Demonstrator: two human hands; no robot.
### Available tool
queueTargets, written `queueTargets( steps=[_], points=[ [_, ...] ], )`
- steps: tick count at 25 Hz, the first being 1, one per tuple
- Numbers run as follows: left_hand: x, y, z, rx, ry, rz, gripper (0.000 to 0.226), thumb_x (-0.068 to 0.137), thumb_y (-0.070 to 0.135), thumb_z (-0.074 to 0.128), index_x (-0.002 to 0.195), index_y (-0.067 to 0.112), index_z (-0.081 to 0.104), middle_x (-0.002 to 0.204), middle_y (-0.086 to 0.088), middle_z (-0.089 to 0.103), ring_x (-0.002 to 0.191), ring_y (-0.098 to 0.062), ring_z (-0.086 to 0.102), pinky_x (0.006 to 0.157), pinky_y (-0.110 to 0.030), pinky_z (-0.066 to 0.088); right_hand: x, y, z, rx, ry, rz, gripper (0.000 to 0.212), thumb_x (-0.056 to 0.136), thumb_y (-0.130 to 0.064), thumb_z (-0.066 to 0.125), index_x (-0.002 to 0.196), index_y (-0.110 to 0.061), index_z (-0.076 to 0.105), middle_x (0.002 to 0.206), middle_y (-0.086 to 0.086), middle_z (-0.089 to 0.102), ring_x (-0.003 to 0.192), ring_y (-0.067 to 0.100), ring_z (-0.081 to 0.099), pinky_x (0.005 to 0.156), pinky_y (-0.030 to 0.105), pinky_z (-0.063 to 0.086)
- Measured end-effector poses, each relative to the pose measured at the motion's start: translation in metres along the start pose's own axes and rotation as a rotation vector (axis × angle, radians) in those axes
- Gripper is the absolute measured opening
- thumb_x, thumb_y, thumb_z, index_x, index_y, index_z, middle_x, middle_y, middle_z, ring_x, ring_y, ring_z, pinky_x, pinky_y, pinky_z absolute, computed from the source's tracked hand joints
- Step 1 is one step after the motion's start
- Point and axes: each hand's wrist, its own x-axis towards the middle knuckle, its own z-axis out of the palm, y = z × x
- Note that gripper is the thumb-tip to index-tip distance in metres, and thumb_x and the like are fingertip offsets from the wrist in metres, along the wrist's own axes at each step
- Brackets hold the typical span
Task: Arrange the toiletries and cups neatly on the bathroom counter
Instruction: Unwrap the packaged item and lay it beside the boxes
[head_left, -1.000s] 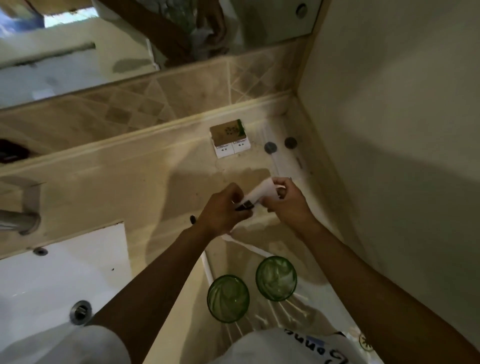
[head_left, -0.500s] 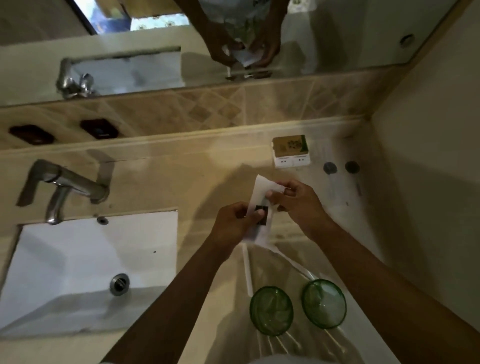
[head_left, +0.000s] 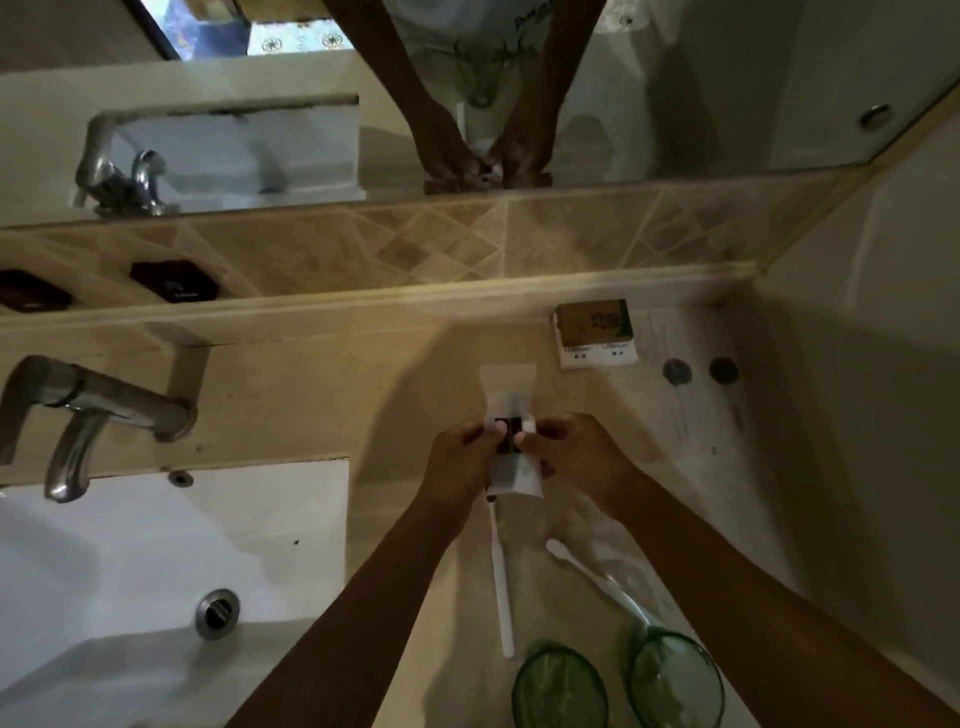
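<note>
White packet (head_left: 511, 441) now being held flat and square, no longer tilted; both hands (head_left: 519, 452) pinching its sides above desk (head_left: 311, 395). Placing likely next; cups (head_left: 560, 688) waiting near.

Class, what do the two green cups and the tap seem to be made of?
Green cups: probably glass or clear plastic, translucent and glossy, since the counter shows through. Tap: metal with a brushed silver finish, judging by its dull grey sheen.
</note>
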Motion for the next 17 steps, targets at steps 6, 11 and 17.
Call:
queueTargets(
  steps=[6, 11, 17],
  points=[
    [0.035, 0.008, -0.006, 0.123, 0.046, 0.051, 0.013, 0.087, 0.015, 0.073, 0.093, 0.026, 0.072, 0.084, 0.000, 0.078, 0.079, -0.021, 0.075, 0.064, -0.035, 0.060, 0.029, -0.003, 0.003, 0.118, 0.141, 0.086, 0.009, 0.085, -0.015, 0.073, 0.092, -0.019, 0.075, 0.077, -0.001, 0.076, 0.068, 0.011, 0.073, 0.057, 0.020, 0.055],
    [0.070, 0.030, 0.000, 0.361, 0.167, 0.120, 0.027, 0.079, 0.004, 0.077, 0.101, 0.014, 0.066, 0.078, -0.007, 0.070, 0.073, -0.021, 0.068, 0.074, -0.032, 0.058, 0.057, -0.009, 0.006, 0.113, 0.336, 0.054, 0.029, 0.079, -0.005, 0.078, 0.103, -0.011, 0.063, 0.093, 0.008, 0.071, 0.083, 0.020, 0.069, 0.078, 0.034, 0.058],
    [0.070, 0.030, -0.008, 0.145, 0.062, -0.084, 0.024, 0.084, 0.013, 0.076, 0.106, 0.011, 0.067, 0.088, -0.005, 0.072, 0.072, -0.019, 0.073, 0.059, -0.029, 0.062, 0.063, -0.021, 0.012, 0.348, 0.333, 0.092, 0.029, 0.082, -0.001, 0.072, 0.106, -0.010, 0.059, 0.104, 0.008, 0.068, 0.083, 0.014, 0.067, 0.064, 0.018, 0.056]
  ],
)
